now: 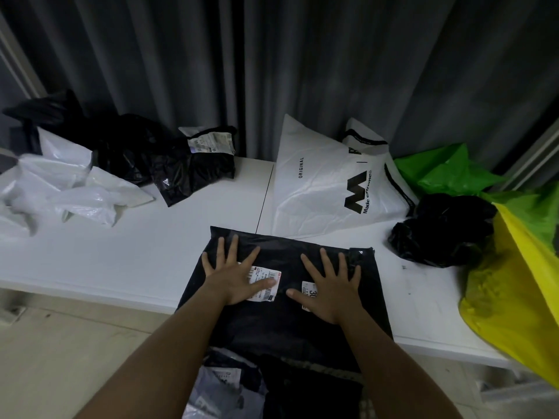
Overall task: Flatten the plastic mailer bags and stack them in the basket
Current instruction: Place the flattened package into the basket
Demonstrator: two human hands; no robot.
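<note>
1. Black plastic, the mailer bag (pixel 281 297) lay at the table's (pixel 121 252) near edge, its lower end hanging over that edge.
2. Both hands were released and flat: the left hand (pixel 234 279) pressed on a white label (pixel 263 281), the right hand (pixel 328 285) just beside a second label.
3. Smoothing well probably meant sweeping the palms outward from the middle toward the bag's far corners, pushing trapped air to the open end.
4. Light, even pressure seemed wise, since slick film could slide off the near edge.
5. Below the edge, bags (pixel 223 385) lay stacked; the basket itself could not be made out.
</note>
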